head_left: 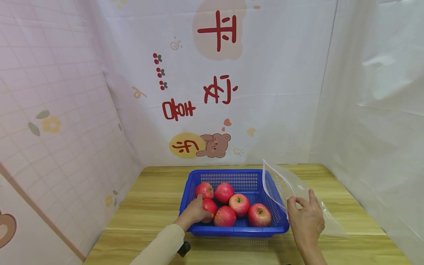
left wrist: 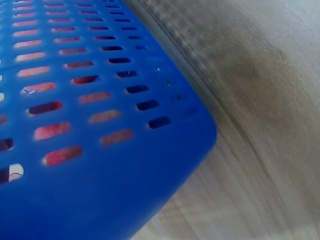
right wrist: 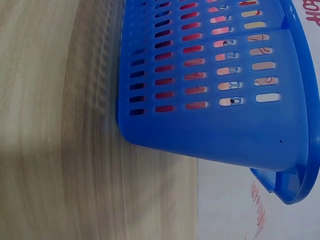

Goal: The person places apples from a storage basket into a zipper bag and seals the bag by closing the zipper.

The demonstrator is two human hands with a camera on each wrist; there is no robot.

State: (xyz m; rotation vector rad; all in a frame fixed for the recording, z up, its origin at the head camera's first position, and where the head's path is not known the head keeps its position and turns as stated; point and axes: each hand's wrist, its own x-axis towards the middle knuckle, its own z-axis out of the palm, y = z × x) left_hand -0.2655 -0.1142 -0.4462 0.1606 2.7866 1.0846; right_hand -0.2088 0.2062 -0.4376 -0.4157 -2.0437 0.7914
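Note:
In the head view a blue plastic basket (head_left: pixel 238 229) holds several red apples. My left hand (head_left: pixel 194 212) reaches over its left side and grips an apple (head_left: pixel 210 207) near the front left corner, thumb and fingers around it. To the right, my right hand (head_left: pixel 307 220) pinches the edge of a clear zip-lock bag (head_left: pixel 281 186) between thumb and fingers. The bag slants across the basket's right rim, its mouth facing the apples. In the left wrist view, only the basket's slotted wall (left wrist: pixel 150 165) shows; the right wrist view has the wall (right wrist: pixel 210 132) too, with neither hand visible.
The basket stands on a wood-grain table (head_left: pixel 149 198). A white printed cloth (head_left: pixel 278 73) hangs behind and along both sides. Under my left forearm is a small black object (head_left: pixel 184 249), its kind unclear.

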